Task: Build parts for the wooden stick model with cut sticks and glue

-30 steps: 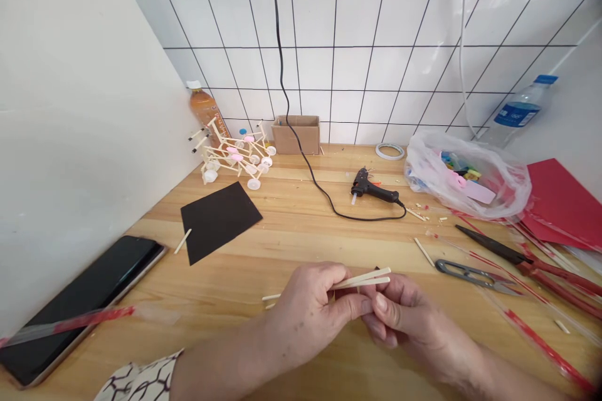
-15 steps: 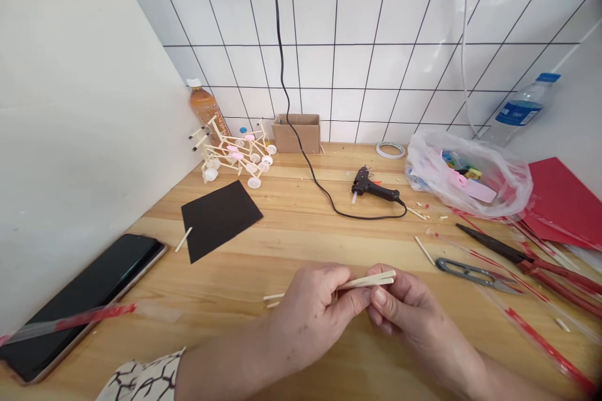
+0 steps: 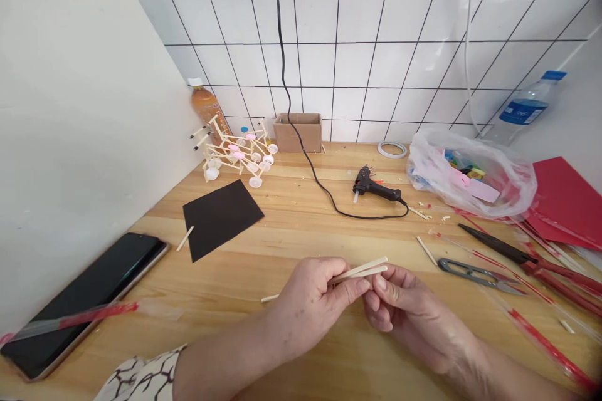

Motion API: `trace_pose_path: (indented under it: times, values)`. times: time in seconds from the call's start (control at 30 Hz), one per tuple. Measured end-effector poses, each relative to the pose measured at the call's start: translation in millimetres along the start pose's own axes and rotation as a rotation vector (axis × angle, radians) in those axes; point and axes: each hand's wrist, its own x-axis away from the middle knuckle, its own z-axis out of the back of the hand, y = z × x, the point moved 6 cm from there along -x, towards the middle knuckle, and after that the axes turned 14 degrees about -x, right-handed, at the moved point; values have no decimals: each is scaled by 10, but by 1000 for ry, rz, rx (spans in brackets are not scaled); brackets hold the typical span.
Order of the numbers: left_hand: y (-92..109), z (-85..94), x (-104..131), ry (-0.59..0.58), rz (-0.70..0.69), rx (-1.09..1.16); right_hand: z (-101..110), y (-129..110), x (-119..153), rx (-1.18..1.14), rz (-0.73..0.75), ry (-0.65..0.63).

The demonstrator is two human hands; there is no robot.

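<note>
My left hand (image 3: 313, 301) is closed round thin pale wooden sticks (image 3: 360, 270) near the bottom middle of the view. Two stick ends fan slightly apart beyond its thumb and index finger, and another end pokes out on the left of the hand. My right hand (image 3: 407, 304) is beside those ends, its thumb and fingers pinched together close to the lower stick. What it pinches, if anything, is hidden behind the fingertips.
Behind lie a black glue gun (image 3: 376, 186) with its cord, a cardboard box (image 3: 298, 133) and small wheeled stick models (image 3: 235, 153). Black card (image 3: 223, 219) and a phone (image 3: 89, 301) are left. Grey snips (image 3: 480, 276), red-handled pliers (image 3: 531, 260) and a plastic bag (image 3: 470, 175) are right.
The stick ends have tilted up and spread wider apart. My right hand has shifted slightly, with its fingers now lower against the sticks.
</note>
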Motion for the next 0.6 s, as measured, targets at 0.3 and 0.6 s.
trace_pose_path:
  times: [0.3, 0.6]
  values:
    - [-6, -8, 0, 0, -24, -33, -22, -29, 10, 45, 50, 39]
    - [28, -30, 15, 86, -130, -274, -31, -81, 34, 248, 214, 124]
